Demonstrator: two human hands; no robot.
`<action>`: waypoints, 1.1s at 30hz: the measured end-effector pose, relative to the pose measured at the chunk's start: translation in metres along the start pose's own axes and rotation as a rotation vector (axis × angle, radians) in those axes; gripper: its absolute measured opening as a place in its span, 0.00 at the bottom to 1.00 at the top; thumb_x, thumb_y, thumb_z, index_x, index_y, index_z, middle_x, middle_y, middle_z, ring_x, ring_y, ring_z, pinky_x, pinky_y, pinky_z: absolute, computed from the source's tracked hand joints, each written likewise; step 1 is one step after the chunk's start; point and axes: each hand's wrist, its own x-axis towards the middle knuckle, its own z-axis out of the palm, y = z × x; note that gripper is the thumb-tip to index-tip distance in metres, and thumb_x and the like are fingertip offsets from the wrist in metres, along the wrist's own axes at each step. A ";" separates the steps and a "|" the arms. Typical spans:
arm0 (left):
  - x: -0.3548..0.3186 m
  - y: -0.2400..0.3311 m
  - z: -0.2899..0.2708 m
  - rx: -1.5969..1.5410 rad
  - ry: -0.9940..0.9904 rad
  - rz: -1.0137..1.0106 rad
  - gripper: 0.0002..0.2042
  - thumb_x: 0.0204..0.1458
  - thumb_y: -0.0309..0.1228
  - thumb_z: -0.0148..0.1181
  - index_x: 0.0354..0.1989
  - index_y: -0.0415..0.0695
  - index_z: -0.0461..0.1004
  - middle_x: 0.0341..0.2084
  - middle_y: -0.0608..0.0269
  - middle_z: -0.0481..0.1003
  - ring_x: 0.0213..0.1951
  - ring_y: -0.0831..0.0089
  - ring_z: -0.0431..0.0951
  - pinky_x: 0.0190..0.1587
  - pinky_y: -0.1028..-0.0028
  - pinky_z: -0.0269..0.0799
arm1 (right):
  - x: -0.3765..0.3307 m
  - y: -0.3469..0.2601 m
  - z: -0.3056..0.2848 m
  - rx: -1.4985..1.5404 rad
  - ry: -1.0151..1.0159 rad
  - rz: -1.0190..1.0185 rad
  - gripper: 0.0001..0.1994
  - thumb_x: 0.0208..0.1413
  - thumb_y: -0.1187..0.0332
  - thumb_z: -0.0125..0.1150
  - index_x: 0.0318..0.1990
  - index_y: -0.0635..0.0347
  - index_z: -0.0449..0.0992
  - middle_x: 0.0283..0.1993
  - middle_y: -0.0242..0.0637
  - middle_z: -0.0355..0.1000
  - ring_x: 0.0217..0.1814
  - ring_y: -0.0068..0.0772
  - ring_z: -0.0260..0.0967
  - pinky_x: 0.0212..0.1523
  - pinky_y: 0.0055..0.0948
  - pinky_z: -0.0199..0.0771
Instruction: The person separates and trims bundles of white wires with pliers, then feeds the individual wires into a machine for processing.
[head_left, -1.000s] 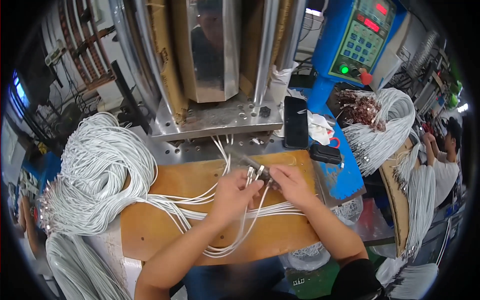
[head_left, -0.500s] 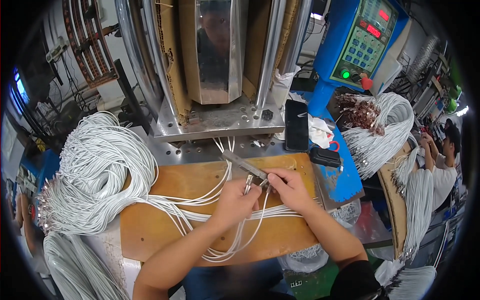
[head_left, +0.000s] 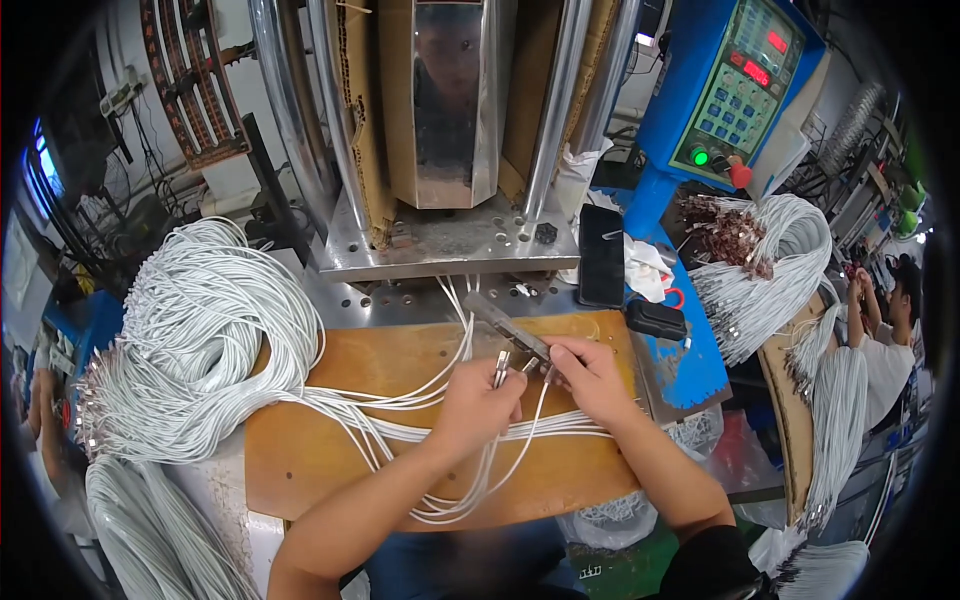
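Note:
My left hand [head_left: 480,402], over the middle of the brown board [head_left: 330,465], is closed around white cables whose metal connector ends [head_left: 502,362] stick up past the thumb. To its right, my right hand [head_left: 588,380] grips the near end of a narrow metal bar [head_left: 508,328] between thumb and fingers. That bar slants up and away to the left, toward the press. Close to the right fingers, a cable end with a metal plug [head_left: 530,366] meets the bar; its exact seating is hidden. Looped white cables [head_left: 440,515] hang below my hands onto the board.
Ahead stands a press with a steel base plate [head_left: 440,262]. A large coil of white cables [head_left: 215,330] lies left. At right are a phone [head_left: 601,258], a black case [head_left: 656,318], a blue control box [head_left: 725,100] and more cable bundles [head_left: 775,270]. Another person [head_left: 885,340] works far right.
The whole view has shifted slightly, so the scene sits a little farther right. Both hands keep nearly the same grip and place over the board.

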 end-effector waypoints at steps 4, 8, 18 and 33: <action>0.001 -0.003 -0.001 0.033 0.019 0.000 0.10 0.57 0.29 0.55 0.24 0.38 0.71 0.13 0.63 0.72 0.12 0.80 0.68 0.15 0.78 0.61 | -0.002 -0.004 0.005 -0.040 -0.020 -0.063 0.13 0.64 0.70 0.53 0.52 0.66 0.77 0.32 0.27 0.73 0.31 0.16 0.65 0.35 0.20 0.68; 0.001 -0.005 -0.002 0.040 0.004 0.025 0.11 0.57 0.29 0.55 0.24 0.38 0.71 0.14 0.64 0.72 0.13 0.80 0.69 0.15 0.77 0.62 | 0.000 -0.005 0.006 -0.219 -0.042 -0.267 0.13 0.64 0.69 0.54 0.52 0.65 0.77 0.34 0.27 0.74 0.33 0.15 0.65 0.36 0.20 0.68; 0.003 -0.006 -0.008 -0.146 -0.038 -0.006 0.07 0.62 0.29 0.51 0.33 0.39 0.68 0.15 0.65 0.71 0.14 0.81 0.67 0.16 0.79 0.61 | -0.002 -0.004 -0.003 -0.030 -0.018 -0.039 0.11 0.55 0.72 0.65 0.44 0.68 0.79 0.33 0.28 0.76 0.33 0.14 0.67 0.35 0.19 0.69; 0.001 -0.005 -0.015 -0.132 0.072 -0.013 0.09 0.62 0.28 0.53 0.33 0.36 0.73 0.16 0.65 0.72 0.15 0.80 0.69 0.16 0.78 0.62 | -0.001 -0.013 -0.008 0.008 -0.034 0.037 0.12 0.51 0.75 0.69 0.43 0.69 0.79 0.33 0.28 0.77 0.33 0.14 0.69 0.34 0.18 0.70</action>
